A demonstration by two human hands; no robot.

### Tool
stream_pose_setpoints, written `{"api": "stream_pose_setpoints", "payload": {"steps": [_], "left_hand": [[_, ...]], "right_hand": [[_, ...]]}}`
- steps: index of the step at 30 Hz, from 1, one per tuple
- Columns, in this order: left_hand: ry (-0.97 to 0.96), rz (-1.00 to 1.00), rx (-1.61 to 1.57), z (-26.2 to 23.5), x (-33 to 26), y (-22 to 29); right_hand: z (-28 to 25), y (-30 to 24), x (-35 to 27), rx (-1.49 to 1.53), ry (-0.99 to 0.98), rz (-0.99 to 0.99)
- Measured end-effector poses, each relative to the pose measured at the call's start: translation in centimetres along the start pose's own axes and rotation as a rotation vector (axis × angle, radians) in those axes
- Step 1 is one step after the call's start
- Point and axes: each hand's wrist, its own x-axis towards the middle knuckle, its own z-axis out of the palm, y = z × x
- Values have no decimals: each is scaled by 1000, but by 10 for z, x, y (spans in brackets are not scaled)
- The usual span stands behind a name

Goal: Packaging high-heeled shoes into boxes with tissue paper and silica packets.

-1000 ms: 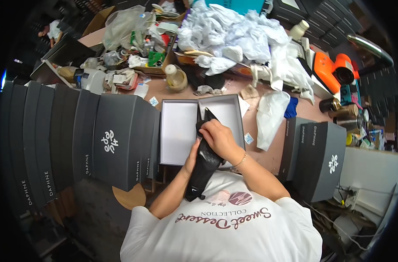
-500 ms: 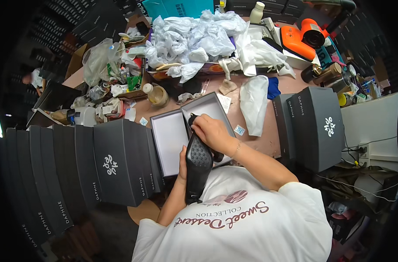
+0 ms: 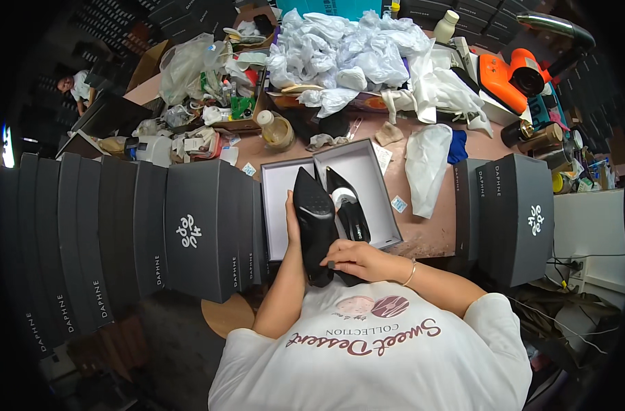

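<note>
My left hand (image 3: 293, 222) is wrapped round the side of a black pointed-toe shoe (image 3: 314, 212), held sole up with its toe pointing away from me. At the near end, the bent fingers of my right hand (image 3: 350, 260) close on the shoe's heel, whose small grey square tip shows between them. A second black shoe (image 3: 354, 220) with a white and black insole lies over the right half of an open grey shoebox (image 3: 384, 209). The pale-lined left half (image 3: 277, 205) is behind the held shoe.
Rows of dark shoeboxes stand left (image 3: 199, 233) and right (image 3: 515, 212). Crumpled white tissue (image 3: 347, 58) fills a carton at the back. A bottle of amber liquid (image 3: 277, 131), white paper (image 3: 427, 171) and an orange heat tool (image 3: 501, 82) lie around. Another person (image 3: 79, 89) is far left.
My right hand has moved from the shoe's toe end down to its heel. The second shoe now shows plainly over the box. The whole view has shifted slightly.
</note>
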Motion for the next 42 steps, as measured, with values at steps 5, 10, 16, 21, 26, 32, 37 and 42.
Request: {"api": "stream_pose_setpoints", "payload": {"steps": [5, 10, 16, 21, 26, 32, 37, 42], "left_hand": [[78, 2, -193, -3, -10, -35], [-192, -137, -249, -12, -5, -32], [-87, -108, -154, 31, -17, -30], [-12, -168, -65, 45, -25, -23], [-75, -158, 10, 51, -31, -28], [-125, -228, 59, 46, -30, -29], [-175, -18, -26, 26, -15, -7], [-260, 36, -339, 9, 16, 25]], "right_hand": [[-12, 11, 18, -619, 262, -208], [5, 9, 1, -573, 194, -252], [-51, 5, 48, -571, 585, -109], [-32, -20, 26, -780, 394, -171], [-52, -9, 45, -702, 640, -158], [-60, 6, 53, -722, 690, -85], [-11, -16, 49, -753, 359, -189], [2, -7, 37, -400, 181, -161]]}}
